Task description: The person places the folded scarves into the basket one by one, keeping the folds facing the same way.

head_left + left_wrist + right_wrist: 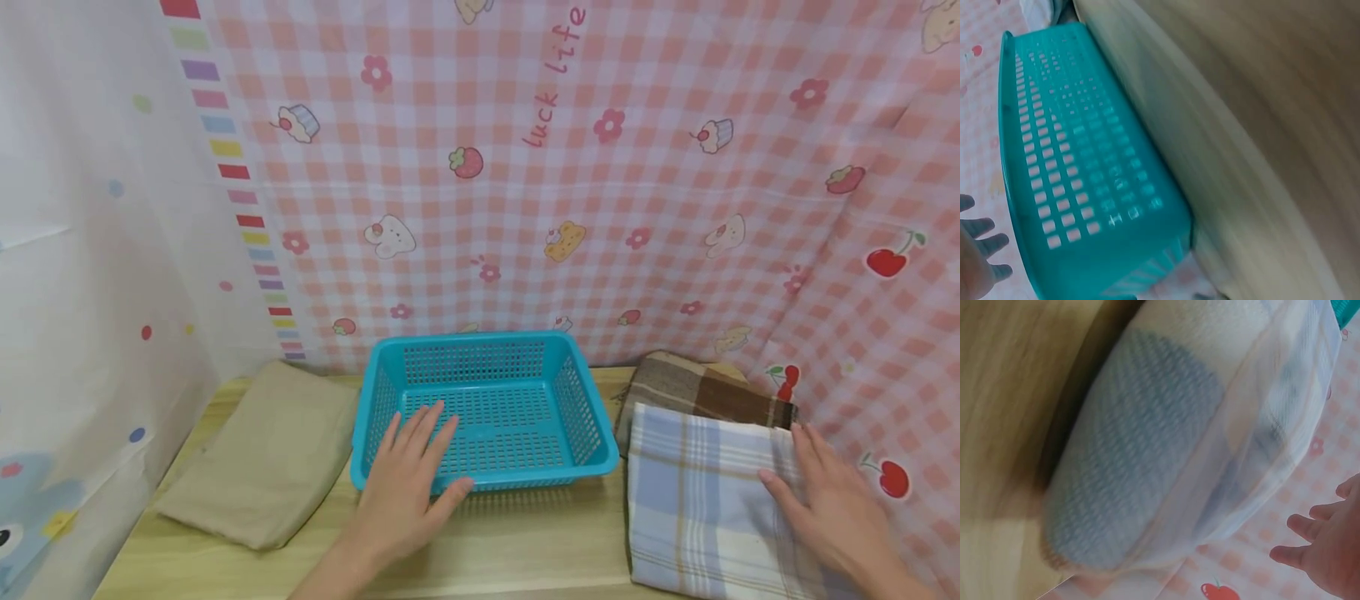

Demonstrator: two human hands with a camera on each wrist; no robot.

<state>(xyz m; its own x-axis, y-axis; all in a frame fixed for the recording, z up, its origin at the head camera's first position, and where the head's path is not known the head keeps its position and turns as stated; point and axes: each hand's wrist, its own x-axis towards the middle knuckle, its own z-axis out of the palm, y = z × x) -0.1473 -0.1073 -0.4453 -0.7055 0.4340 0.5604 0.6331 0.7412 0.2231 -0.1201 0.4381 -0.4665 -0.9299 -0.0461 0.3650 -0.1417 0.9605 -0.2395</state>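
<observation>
A turquoise plastic basket [487, 479] with perforated walls stands on the wooden table, nothing inside it. My left hand [408, 492] is over its front left corner, fingers spread and nearly straight, holding nothing. In the left wrist view the fingertips show beside the basket's rim [1013, 187]. To the right lies a folded blue and white plaid cloth [697, 508]. Over its right edge is my right hand [840, 500], fingers loosely extended, gripping nothing. The right wrist view shows the thick folded side of the plaid cloth [1135, 450], with the fingers apart from it at the right.
A folded beige cloth [270, 450] lies left of the basket. Behind the plaid cloth, and partly covered by it, is a brown checked cloth [682, 387] with a fringe. A pink gingham curtain [510, 208] hangs along the table's back and right; a white one [112, 250] hangs at left.
</observation>
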